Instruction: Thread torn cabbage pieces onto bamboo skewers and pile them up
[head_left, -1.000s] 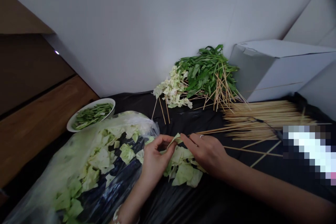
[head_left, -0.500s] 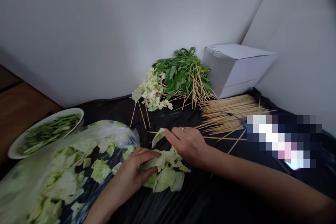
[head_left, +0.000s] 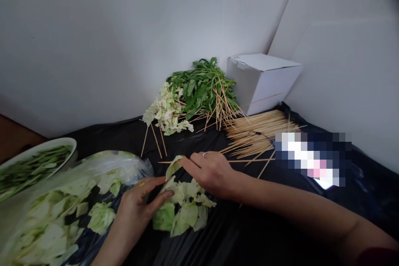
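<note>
behind right hand [head_left: 215, 174], skewer [head_left: 249, 161] partly hidden

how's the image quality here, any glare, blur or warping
Head view: dim, greyish light, with the wall unevenly lit; head view: soft sheen on the plastic bag; head view: coarse pixel blocks hide most of a bright patch at right; head view: the bowl looks stretched near the left edge, fine detail is soft, and the top right corner darkens.

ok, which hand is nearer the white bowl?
Left. The left hand is to the right of the white bowl, with the plastic bag between them; the right hand is farther right, fingers at a leaf by a skewer.
</note>
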The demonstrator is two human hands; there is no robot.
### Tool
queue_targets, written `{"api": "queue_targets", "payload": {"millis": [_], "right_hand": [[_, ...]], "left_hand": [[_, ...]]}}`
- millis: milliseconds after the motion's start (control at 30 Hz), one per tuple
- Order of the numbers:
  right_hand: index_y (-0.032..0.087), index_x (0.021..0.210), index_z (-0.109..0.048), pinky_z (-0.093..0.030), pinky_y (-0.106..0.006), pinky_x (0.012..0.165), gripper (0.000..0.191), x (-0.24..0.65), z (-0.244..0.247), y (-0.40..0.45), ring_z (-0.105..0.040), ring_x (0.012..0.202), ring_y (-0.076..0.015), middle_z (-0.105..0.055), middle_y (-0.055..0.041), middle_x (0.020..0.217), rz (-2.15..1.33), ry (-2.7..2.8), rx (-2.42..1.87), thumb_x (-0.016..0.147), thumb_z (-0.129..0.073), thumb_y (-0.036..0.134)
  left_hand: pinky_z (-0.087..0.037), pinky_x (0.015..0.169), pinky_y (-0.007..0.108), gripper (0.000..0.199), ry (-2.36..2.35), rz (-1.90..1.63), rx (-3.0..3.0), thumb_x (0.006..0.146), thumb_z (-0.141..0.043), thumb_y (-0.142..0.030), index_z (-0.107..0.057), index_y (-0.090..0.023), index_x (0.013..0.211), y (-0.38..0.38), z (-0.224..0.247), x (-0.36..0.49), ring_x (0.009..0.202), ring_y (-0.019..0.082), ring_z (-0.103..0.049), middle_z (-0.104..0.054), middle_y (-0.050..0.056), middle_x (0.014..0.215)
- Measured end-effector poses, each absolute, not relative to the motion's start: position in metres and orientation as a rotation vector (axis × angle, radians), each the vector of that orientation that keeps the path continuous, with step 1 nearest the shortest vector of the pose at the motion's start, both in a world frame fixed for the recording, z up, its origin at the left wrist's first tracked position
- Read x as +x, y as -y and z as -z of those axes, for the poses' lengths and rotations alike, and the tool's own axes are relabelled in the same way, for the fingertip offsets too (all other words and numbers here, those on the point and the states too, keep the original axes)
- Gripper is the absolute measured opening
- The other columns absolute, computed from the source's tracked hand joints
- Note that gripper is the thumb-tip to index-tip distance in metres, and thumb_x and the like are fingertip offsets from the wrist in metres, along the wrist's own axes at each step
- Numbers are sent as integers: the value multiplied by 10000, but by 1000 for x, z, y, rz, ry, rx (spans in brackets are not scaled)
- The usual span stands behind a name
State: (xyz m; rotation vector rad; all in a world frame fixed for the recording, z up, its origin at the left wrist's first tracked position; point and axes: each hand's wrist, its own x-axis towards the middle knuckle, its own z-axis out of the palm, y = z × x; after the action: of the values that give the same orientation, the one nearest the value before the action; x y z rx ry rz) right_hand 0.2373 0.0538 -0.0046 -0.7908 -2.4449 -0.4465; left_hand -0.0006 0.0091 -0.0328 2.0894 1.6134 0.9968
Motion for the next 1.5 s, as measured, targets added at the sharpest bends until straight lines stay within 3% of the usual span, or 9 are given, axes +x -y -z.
{"api": "queue_targets", "payload": {"millis": [233,367,567,800,1000,1233,1500], "right_hand": [[123,1125,-629,-335,-304,535,257,240,5,-56,-517,638,-143,-590,-6,743,508,2319,-702,974,-423,150],[94,1199,-612,-348,-310,557,294,240,7,-54,-517,665,-158,-605,-19,765,489,2304,-692,943,-473,140],[47,1192,-622,-392,-312,603,329,239,6,-53,-534,698,-176,-628,-55,766,410,2286,-666,899,-480,92],[63,1098,-649,-403,-320,639,257,238,13,-52,-545,735,-188,-652,-73,807,370,2309,-614,951,-445,112],[94,1106,-637,-357,-320,626,241,237,19,-52,-530,711,-187,-634,-56,794,395,2346,-636,963,-447,133],[135,1138,-630,-321,-318,607,234,237,24,-50,-518,666,-173,-606,-19,769,403,2374,-696,939,-514,180],[125,1125,-647,-319,-319,612,241,235,24,-49,-513,656,-173,-600,-18,762,423,2379,-708,908,-548,159]], "left_hand": [[-514,608,247,287,-1835,-1204,1528,714,-754,-452,-780,-230,894,-4,30,0,650,185,-665,-770,32,796],[-459,501,186,331,-1607,-1331,1028,674,-807,-413,-756,-182,904,-1,27,7,541,113,-601,-733,12,704],[-551,681,223,332,-1244,-1421,619,601,-876,-301,-741,-148,863,-1,22,14,688,125,-675,-754,47,786],[-543,681,192,293,-1226,-1461,580,593,-884,-279,-746,-143,813,-1,24,16,688,95,-651,-732,19,771],[-492,578,125,298,-1256,-1469,606,637,-864,-282,-718,-161,866,1,26,16,661,60,-613,-701,-11,787],[-557,696,179,294,-1214,-1572,608,625,-869,-244,-661,-155,814,0,24,18,733,79,-625,-674,-22,796],[-572,721,192,277,-1194,-1600,648,645,-860,-253,-654,-152,800,1,23,21,726,74,-614,-649,-29,782]]}}
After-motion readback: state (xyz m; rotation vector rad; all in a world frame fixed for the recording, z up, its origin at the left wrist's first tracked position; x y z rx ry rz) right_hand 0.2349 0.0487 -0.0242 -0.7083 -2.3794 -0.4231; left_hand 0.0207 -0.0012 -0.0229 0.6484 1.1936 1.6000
